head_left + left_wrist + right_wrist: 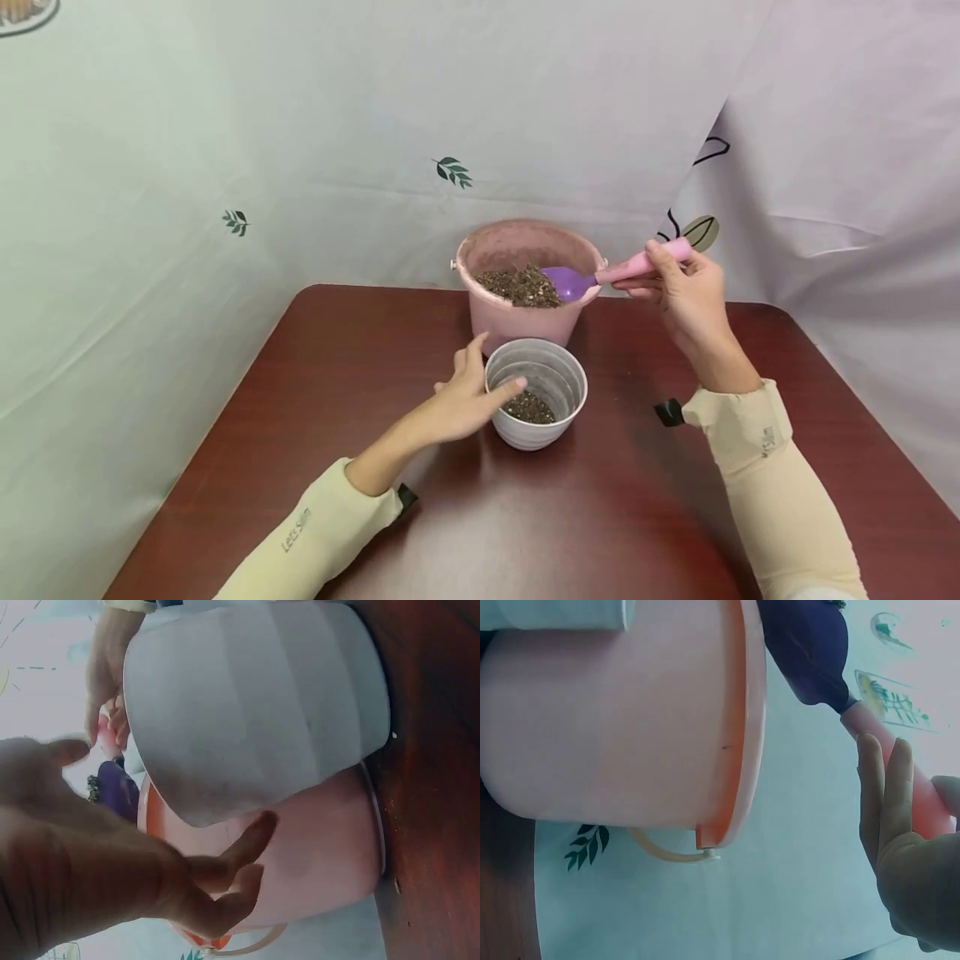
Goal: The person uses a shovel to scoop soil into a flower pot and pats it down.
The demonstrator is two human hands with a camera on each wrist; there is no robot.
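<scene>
My right hand [693,304] grips the pink handle of a small trowel [572,284] with a purple blade. In the head view, dark soil [521,286] heaps on the blade at the mouth of a pink bucket [517,321]. The right wrist view shows the trowel's blade [810,645] at the bucket's rim, fingers along the handle. A white ribbed pot [534,433] stands in front of the bucket, with some soil at its bottom. My left hand [465,400] is beside the pot's left rim, thumb over its opening, fingers spread. In the left wrist view the pot [255,705] hides part of the bucket.
Both containers stand on a dark red wooden table [360,358]. Close behind the bucket hangs a white cloth [360,125] with leaf prints, which also runs along both sides. A curved bucket handle [667,855] hangs at the bucket's side.
</scene>
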